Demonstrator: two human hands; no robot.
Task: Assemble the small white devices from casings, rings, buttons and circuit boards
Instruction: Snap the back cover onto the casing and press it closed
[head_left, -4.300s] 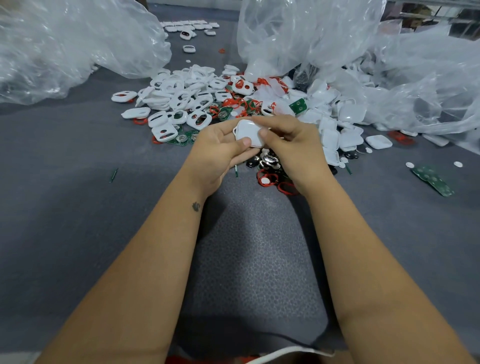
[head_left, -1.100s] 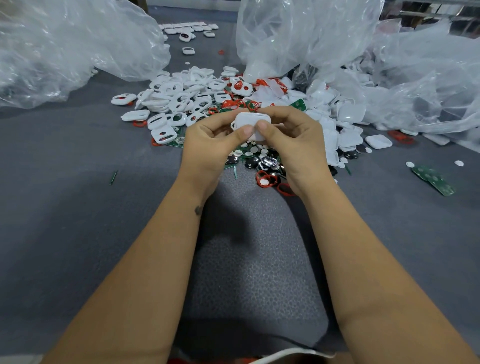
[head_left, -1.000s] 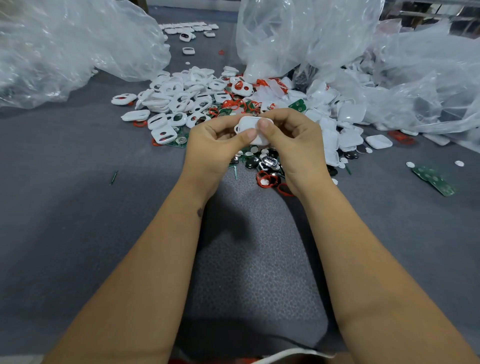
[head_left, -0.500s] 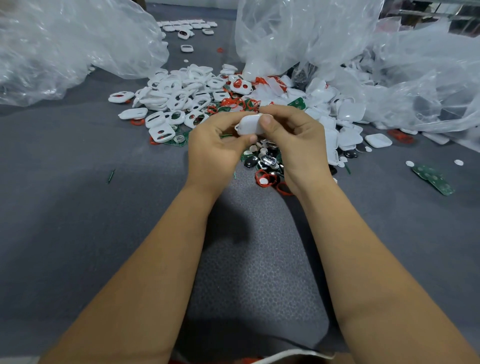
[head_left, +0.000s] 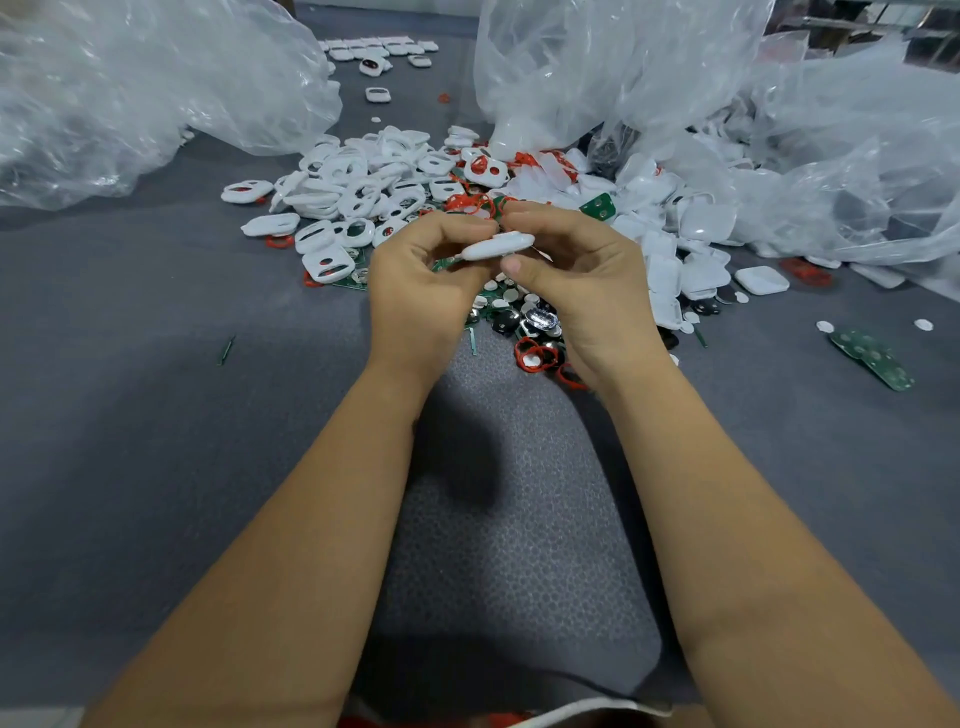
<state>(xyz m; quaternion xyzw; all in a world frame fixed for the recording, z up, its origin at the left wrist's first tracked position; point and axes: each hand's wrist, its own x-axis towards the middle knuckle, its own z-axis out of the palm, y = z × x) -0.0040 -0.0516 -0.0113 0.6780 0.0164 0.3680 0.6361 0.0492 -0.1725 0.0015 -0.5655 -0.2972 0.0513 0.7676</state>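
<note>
Both hands meet above the middle of the desk, clamped on one small white device (head_left: 497, 245) held edge-on between them. The left hand (head_left: 423, 291) pinches its left end with curled fingers, and the right hand (head_left: 582, 280) grips the right end, thumb under the casing and fingers over the top. The device seems to be two shell halves closed together, though the seam is too small to make out for certain.

Directly beneath the hands lie loose white buttons (head_left: 511, 295), dark round parts and red rings (head_left: 535, 356) on the grey desk (head_left: 156, 415). Beyond the left hand, toward the far edge, spreads a heap of white casings with oval cut-outs (head_left: 358, 192). Beyond the right hand lies a heap of solid white casings (head_left: 696, 244), with a green circuit board (head_left: 598, 207) tilted among them. Another green circuit board strip (head_left: 872, 358) lies apart toward the right edge, with two white buttons near it.

Crumpled clear plastic bags fill the far left corner (head_left: 130, 88) and the far right (head_left: 779, 130). A row of finished white pieces (head_left: 379, 49) sits at the far edge between the bags.
</note>
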